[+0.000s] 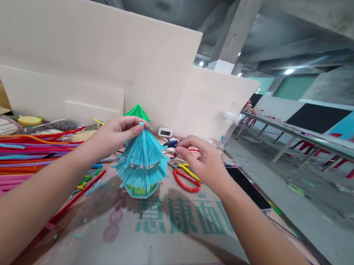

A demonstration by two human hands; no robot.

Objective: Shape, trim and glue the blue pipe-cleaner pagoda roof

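My left hand [125, 130] pinches the pointed top of a light-blue tiered model tower [144, 156] made of fuzzy pipe cleaners. The model has two flared, roof-like layers above a green-and-blue base, and it stands upright over the printed cardboard [111, 239]. To its right, my right hand [205, 157] is held with thumb and forefinger brought together. A small dark bit shows at those fingertips, too small to name. Just below that hand lie scissors with red and yellow handles [185, 188]. Behind my left hand rises a green pointed model top [138, 111], its lower part hidden.
Bundles of coloured pipe cleaners [4, 167] cover the left side, with cut bits beside them. A small white digital timer [165, 133], a clear bottle [227, 129] and a black phone [247, 187] stand or lie at the back and right. Pale boards [86, 45] wall off the rear.
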